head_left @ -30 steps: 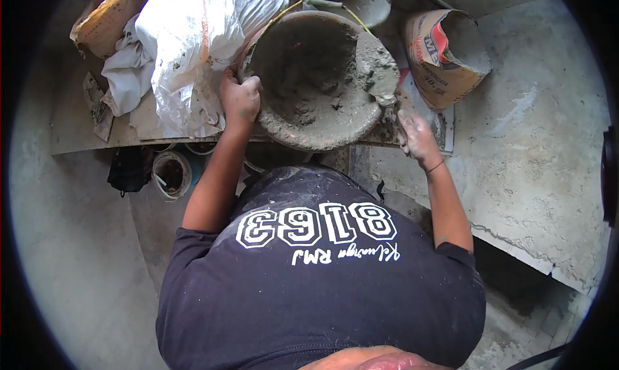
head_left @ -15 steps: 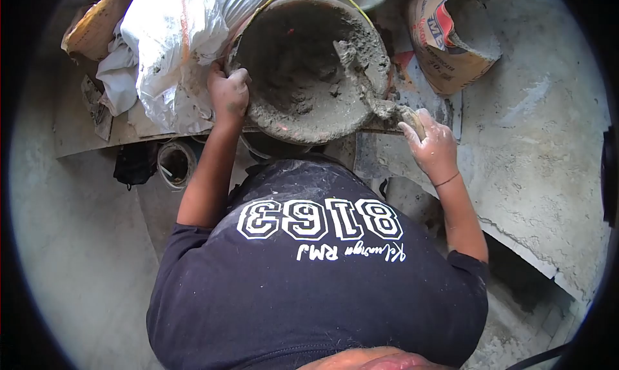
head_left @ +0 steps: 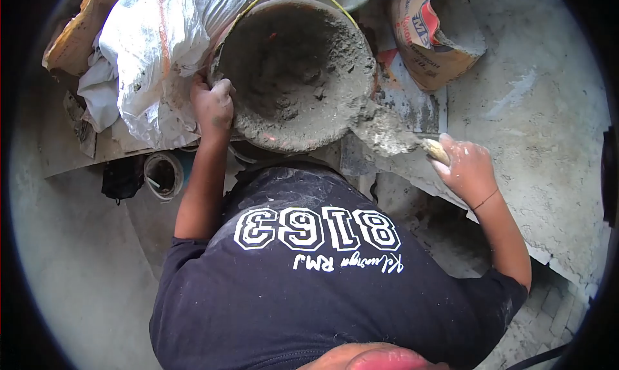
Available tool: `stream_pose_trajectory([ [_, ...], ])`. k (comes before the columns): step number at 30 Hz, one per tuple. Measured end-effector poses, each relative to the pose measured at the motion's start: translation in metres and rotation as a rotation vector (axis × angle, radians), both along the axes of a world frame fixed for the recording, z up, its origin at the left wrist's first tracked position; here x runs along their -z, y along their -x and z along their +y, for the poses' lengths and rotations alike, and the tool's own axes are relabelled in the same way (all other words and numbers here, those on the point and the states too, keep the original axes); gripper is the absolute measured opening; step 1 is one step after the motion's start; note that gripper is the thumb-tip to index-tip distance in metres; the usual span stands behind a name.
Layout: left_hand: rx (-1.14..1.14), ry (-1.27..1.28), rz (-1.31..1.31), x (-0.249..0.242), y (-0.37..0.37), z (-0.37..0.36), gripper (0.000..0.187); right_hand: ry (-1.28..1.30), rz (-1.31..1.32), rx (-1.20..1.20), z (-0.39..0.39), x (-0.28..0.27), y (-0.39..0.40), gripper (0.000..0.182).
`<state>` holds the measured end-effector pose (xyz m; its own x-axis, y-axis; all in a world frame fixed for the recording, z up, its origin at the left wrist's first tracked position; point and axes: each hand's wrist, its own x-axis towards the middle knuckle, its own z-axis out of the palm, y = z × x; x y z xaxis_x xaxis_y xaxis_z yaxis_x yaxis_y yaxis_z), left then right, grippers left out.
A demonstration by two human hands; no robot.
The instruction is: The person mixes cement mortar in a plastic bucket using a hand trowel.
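My left hand (head_left: 214, 107) is closed on the left rim of a round bucket (head_left: 250, 136), whose inner wall is coated with grey mortar (head_left: 293, 80). My right hand (head_left: 465, 165) grips the pale handle of a trowel (head_left: 385, 130). Grey mortar covers the trowel's blade, and the tip overlaps the bucket's lower right rim. Over the far side of the bucket runs a yellow-and-grey handle (head_left: 336, 2).
A white woven sack (head_left: 151, 54) lies against the bucket's left side. Beyond it at the right stands an opened paper cement bag (head_left: 429, 44). A small pail (head_left: 164, 175) sits lower left, below the board's edge. Rough concrete (head_left: 532, 131) extends along the right.
My right hand has drawn the trowel right and toward me, from inside the bucket to its rim. The left hand keeps its hold; the whole view has shifted slightly.
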<state>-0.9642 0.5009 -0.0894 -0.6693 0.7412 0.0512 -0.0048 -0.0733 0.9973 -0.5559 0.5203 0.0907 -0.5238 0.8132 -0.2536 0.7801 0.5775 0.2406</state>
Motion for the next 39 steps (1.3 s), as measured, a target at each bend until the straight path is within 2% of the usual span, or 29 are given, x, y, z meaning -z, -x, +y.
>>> stream_pose_trajectory([
  [2, 0.009, -0.006, -0.004, -0.003, -0.001, 0.000, 0.056, 0.005, -0.039, 0.051, 0.004, -0.007, -0.003, 0.042],
  [6, 0.000, -0.050, 0.004, 0.008, 0.002, 0.002, 0.052, -0.091, 0.118, 0.052, 0.003, -0.010, -0.002, 0.038],
  [8, -0.015, -0.059, 0.006, 0.011, 0.003, 0.000, 0.051, -0.158, 0.158, 0.152, -0.001, -0.009, 0.001, 0.037],
  [9, -0.014, -0.022, 0.010, 0.009, 0.002, -0.002, 0.049, -0.181, 0.284, 0.171, -0.001, -0.004, 0.000, 0.036],
  [10, -0.012, 0.010, 0.018, 0.004, 0.003, 0.001, 0.047, -0.204, 0.296, 0.160, 0.004, 0.003, 0.000, 0.036],
  [11, -0.015, -0.020, -0.020, -0.002, 0.000, 0.001, 0.042, -0.242, 0.457, 0.183, 0.005, 0.011, -0.002, 0.034],
  [12, -0.015, -0.024, -0.014, 0.000, 0.003, 0.003, 0.042, -0.274, 0.616, 0.207, 0.004, 0.016, -0.003, 0.033],
  [14, 0.036, 0.130, 0.118, 0.012, 0.008, -0.003, 0.052, -0.268, 0.667, 0.218, 0.005, 0.024, 0.007, 0.029],
  [16, 0.041, 0.119, 0.056, 0.012, 0.008, -0.004, 0.051, -0.173, 0.845, 0.312, 0.017, 0.034, 0.017, 0.028],
  [18, 0.055, 0.094, -0.014, 0.011, 0.005, 0.000, 0.051, -0.290, 0.745, 0.271, 0.023, 0.050, 0.019, 0.028],
  [20, 0.004, 0.063, -0.013, 0.010, 0.004, 0.001, 0.049, 0.199, 1.083, 0.357, 0.034, 0.078, 0.014, 0.038],
  [21, -0.004, 0.052, -0.009, 0.014, 0.005, 0.005, 0.049, 0.330, 1.215, 0.310, 0.037, 0.087, 0.018, 0.040],
  [22, -0.016, 0.012, 0.037, 0.021, 0.007, 0.007, 0.049, 0.333, 1.217, 0.298, 0.041, 0.089, 0.020, 0.040],
  [24, -0.034, -0.008, 0.084, 0.027, 0.009, 0.002, 0.049, 0.644, 1.276, 0.396, 0.040, 0.093, 0.023, 0.039],
  [28, -0.002, 0.086, -0.010, 0.023, 0.009, 0.003, 0.049, 0.742, 1.113, 0.414, 0.052, 0.100, 0.023, 0.038],
  [29, 0.005, 0.083, -0.014, 0.023, 0.010, 0.002, 0.049, 0.683, 1.080, 0.311, 0.058, 0.115, 0.018, 0.035],
  [30, -0.001, 0.089, -0.010, 0.019, 0.009, 0.000, 0.049, 0.693, 1.081, 0.308, 0.060, 0.124, 0.018, 0.035],
  [32, -0.037, 0.033, -0.015, 0.010, 0.005, 0.001, 0.036, 0.482, 0.784, 0.017, 0.065, 0.140, 0.019, 0.029],
  [33, -0.044, 0.042, -0.009, 0.011, 0.005, 0.001, 0.036, 0.463, 0.652, 0.053, 0.063, 0.151, 0.019, 0.025],
  [34, -0.047, 0.021, -0.026, 0.012, 0.005, 0.003, 0.036, 0.474, 0.657, 0.051, 0.061, 0.162, 0.019, 0.025],
  [36, -0.052, 0.015, -0.036, 0.013, 0.004, 0.001, 0.037, 0.333, 0.589, 0.074, 0.055, 0.177, 0.021, 0.023],
  [39, -0.050, 0.019, -0.021, 0.006, 0.001, 0.000, 0.040, 0.281, 0.624, 0.099, 0.047, 0.176, 0.026, 0.025],
])
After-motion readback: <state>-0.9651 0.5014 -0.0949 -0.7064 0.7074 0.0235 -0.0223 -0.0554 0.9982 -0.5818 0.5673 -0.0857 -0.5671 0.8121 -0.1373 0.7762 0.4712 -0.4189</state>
